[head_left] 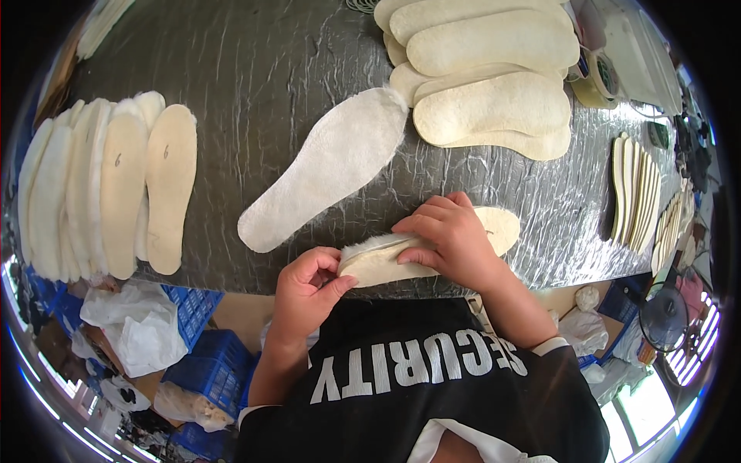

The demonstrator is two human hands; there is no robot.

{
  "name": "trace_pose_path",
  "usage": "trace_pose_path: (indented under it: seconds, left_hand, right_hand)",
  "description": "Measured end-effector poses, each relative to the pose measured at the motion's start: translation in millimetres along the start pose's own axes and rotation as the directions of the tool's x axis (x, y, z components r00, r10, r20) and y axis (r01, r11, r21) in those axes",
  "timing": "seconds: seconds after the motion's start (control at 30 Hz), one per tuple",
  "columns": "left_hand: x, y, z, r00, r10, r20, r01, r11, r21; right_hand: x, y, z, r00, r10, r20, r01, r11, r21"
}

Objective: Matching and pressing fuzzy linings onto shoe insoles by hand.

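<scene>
At the table's near edge, a cream insole (384, 270) with a white fleecy layer along its far edge lies between my two hands. My left hand (312, 292) pinches its left end between thumb and fingers. Further right, my right hand (450, 241) is closed over its middle, thumb on the near side and fingers across the top; the palm hides part of it. The insole's right end shows beyond that hand. Just past my hands, a single white fleecy insole (324, 171) lies flat and slanted.
Fleece-lined insoles (123, 193) stand in a leaning row at left. Cream insoles (494, 108) are piled at the far right, near a tape roll (594, 81) and a clear plastic container (637, 58). Thin insoles (637, 193) line the right side. Blue crates (208, 374) sit below the table.
</scene>
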State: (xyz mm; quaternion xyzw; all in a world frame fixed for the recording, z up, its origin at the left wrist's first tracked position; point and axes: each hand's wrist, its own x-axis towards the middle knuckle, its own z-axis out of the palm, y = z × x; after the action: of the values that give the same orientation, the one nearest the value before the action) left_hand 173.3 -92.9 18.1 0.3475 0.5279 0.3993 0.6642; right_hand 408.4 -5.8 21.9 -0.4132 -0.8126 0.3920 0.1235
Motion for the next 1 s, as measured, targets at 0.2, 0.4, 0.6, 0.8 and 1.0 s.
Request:
trace_pose_path:
  seconds: [0.2, 0.4, 0.6, 0.8, 1.0]
  left_hand:
    - [0.4, -4.6, -4.8, 0.999, -0.035, -0.025, 0.034, 0.999, -0.023]
    - [16.8, 3.0, -4.9, 0.993, -0.112, -0.035, 0.112, 0.994, -0.006]
    - [28.4, 20.8, 11.4, 0.875, 0.481, -0.047, -0.445, 0.840, 0.312]
    - [24.9, 42.7, 31.2, 0.674, 0.672, 0.306, -0.638, 0.321, 0.700]
    - [26.7, 59.4, 35.1, 0.728, 0.556, 0.401, -0.605, 0.246, 0.757]
  right_hand:
    - [3.0, -3.4, 3.6, 0.999, 0.034, 0.025, -0.035, 0.999, 0.018]
    - [9.6, -6.9, 5.6, 0.976, 0.209, 0.063, -0.218, 0.941, 0.259]
    - [20.1, 4.0, -6.6, 0.764, 0.495, 0.414, -0.635, 0.461, 0.620]
    - [16.1, -5.8, 2.6, 0.612, 0.333, 0.717, -0.723, -0.131, 0.678]
    - [8.2, -16.5, 18.9, 0.574, 0.220, 0.789, -0.733, -0.292, 0.615]
